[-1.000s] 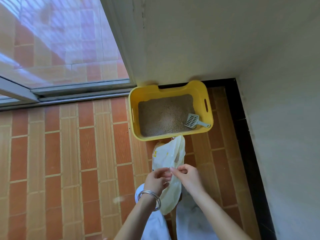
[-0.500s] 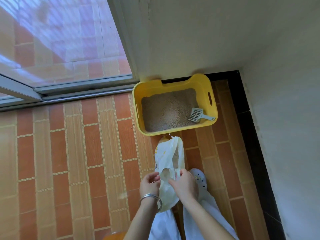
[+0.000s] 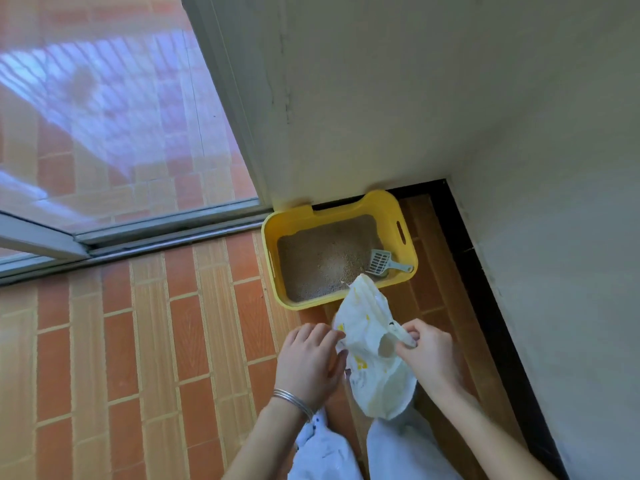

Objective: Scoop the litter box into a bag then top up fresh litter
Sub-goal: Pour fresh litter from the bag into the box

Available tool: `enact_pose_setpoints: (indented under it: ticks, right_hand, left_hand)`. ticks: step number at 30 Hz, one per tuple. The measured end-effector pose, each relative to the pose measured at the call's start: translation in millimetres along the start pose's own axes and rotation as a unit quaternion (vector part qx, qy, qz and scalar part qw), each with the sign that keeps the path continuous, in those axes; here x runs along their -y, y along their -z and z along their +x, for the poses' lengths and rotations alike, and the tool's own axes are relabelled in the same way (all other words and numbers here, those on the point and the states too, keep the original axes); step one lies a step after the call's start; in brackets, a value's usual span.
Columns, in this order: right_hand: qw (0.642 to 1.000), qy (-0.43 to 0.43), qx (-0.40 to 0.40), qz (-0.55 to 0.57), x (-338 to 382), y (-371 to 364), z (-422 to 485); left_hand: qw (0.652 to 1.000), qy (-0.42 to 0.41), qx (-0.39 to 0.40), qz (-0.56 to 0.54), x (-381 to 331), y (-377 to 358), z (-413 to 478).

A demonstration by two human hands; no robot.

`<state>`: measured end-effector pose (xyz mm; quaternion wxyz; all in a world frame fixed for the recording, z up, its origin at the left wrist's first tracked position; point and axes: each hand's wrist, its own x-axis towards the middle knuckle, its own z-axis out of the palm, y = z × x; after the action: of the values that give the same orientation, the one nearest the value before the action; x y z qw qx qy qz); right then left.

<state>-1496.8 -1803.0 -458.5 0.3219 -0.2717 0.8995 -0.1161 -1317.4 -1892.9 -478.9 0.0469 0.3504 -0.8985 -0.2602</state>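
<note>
white plastic bag [image 3: 374, 358], printed in yellow, hangs between both hands, above the orange tiled floor [image 3: 173, 341] and just short of the yellow plastic litter box [image 3: 273, 251]. in the head view the bag's upper tip overlaps the near rim of the box.

hand state:
- left hand [image 3: 308, 362]: fingers curled onto the left edge of the bag, gripping it. silver bangles [image 3: 292, 400] sit on this wrist.
- right hand [image 3: 426, 355]: thumb and fingers pinch a strip of the bag at its right edge, beside a small opening in the film.

governing relation: the grey slotted plastic scoop [image 3: 381, 262] lies ahead of the hands, in the near right corner of the box. its blade rests on the brown litter [image 3: 318, 261] and its handle points right, onto the right rim. its long axis runs across my line of sight, roughly left to right. i judge the right hand the nearer one to that handle; the reach is forward and slightly left.

change against the view half a second earlier: the hands were close together on the bag; they now stand apart, and the bag is drawn wider between them. the box and the scoop keep the same arrangement. i judge the bag mouth not yet fully open, and scooping not yet begun.
</note>
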Motion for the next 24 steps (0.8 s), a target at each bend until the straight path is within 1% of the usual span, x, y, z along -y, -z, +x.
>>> enact_pose_setpoints:
  ticks: [1, 3, 5, 9, 15, 17, 19, 22, 24]
  right_hand:
    - [1.0, 0.008, -0.007, -0.007, 3, 12, -1]
    - [0.999, 0.014, -0.019, -0.023, 5, 38, -2]
    - [0.999, 0.012, -0.032, -0.033, 4, 66, -1]
    - [0.994, 0.023, -0.087, -0.058, -4, 124, 10]
    - [0.98, 0.057, -0.157, -0.11, -9, 198, 62]
    - [0.975, 0.077, -0.162, -0.133, -8, 211, 84]
    - [0.971, 0.087, -0.149, -0.165, -8, 219, 103]
    - [0.97, 0.085, -0.113, -0.199, -18, 232, 128]
    - [0.968, 0.087, -0.123, -0.198, -27, 244, 136]
  left_hand:
    - [0.999, -0.024, -0.004, 0.021, -2, 8, 8]
    - [0.998, -0.045, -0.009, 0.043, -7, 20, 23]
    - [0.998, -0.044, -0.01, 0.048, -15, 28, 38]
    - [0.997, -0.04, -0.02, 0.063, -38, 31, 63]
    - [0.995, -0.065, -0.011, 0.077, -65, 18, 102]
    - [0.994, -0.069, -0.016, 0.082, -70, 16, 117]
    - [0.994, -0.065, -0.01, 0.087, -72, 14, 131]
    - [0.995, -0.027, 0.003, 0.091, -75, 12, 150]
    - [0.996, 0.004, 0.01, 0.093, -76, 10, 162]
